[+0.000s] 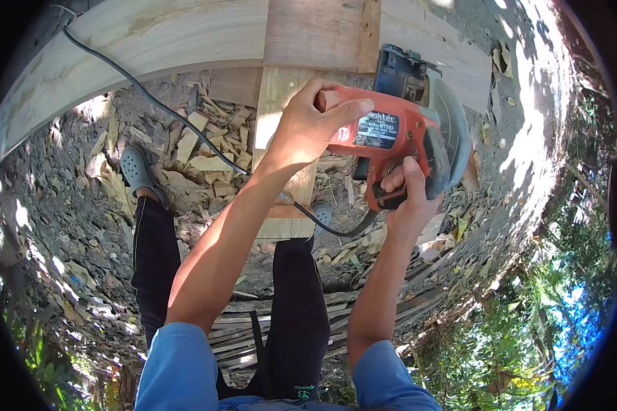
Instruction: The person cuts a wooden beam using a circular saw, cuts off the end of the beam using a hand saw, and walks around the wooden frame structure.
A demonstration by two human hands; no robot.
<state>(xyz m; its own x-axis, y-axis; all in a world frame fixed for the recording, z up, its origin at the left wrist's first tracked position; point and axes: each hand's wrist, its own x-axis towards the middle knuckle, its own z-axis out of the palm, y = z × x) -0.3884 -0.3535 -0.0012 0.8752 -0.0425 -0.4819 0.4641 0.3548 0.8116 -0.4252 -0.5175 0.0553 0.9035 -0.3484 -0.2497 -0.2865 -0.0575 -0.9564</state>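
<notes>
An orange circular saw (397,130) with a grey blade guard sits at the edge of a wide pale wooden plank (158,41). My left hand (315,120) grips the saw's front knob on its left side. The rear handle below the motor is held by my right hand (408,195), fingers wrapped around the grip. The saw's black power cord (151,99) runs from the handle under my left arm and up across the plank to the far left.
A narrower board (284,103) crosses under the plank toward my legs. Wood chips and offcuts (206,144) litter the dirt ground. My feet in grey clogs (137,171) stand on it. Thin slats lie near my knees; green plants grow at right.
</notes>
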